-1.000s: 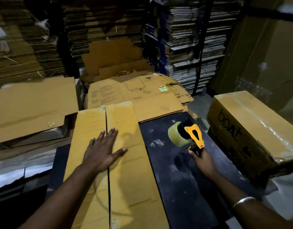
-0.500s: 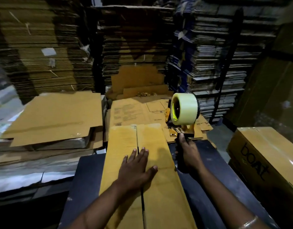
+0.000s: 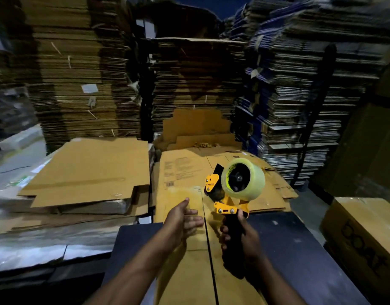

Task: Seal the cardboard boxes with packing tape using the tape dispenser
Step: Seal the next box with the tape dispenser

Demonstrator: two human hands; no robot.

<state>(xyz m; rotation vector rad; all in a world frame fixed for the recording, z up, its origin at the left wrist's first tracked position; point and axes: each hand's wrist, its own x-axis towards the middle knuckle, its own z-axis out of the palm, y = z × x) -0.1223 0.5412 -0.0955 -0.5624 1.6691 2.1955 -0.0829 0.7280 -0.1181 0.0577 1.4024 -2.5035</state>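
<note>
Stacks (image 3: 84,69): flattened cardboard is towering along the far wall, dim and somewhat blurred; I am reading it as stock only.
Table (image 3: 299,245): dark top is bearing the work; more flat sheets are lying beyond and to its left.
Sealed carton (image 3: 365,236): a closed box with lettering is sitting well to the right, a glossy strip running over its top; I am judging that one already taped.
Box in hand (image 3: 185,271): yellow-brown box is lying on the table straight ahead, its two flaps meeting along a dark centre seam. I am seeing no tape on that seam.
Tape dispenser (image 3: 231,194): yellow frame with a pale roll is being held upright above the far end of the box; whether its head is touching the cardboard I cannot tell.
Right hand (image 3: 240,241): fingers are wrapping fully round the black handle.
Left hand (image 3: 182,221): it is hovering just left of the seam, fingers loose and spread, gripping nothing.
Progress: I am judging this box at the start, with the whole seam left to tape and cut.
</note>
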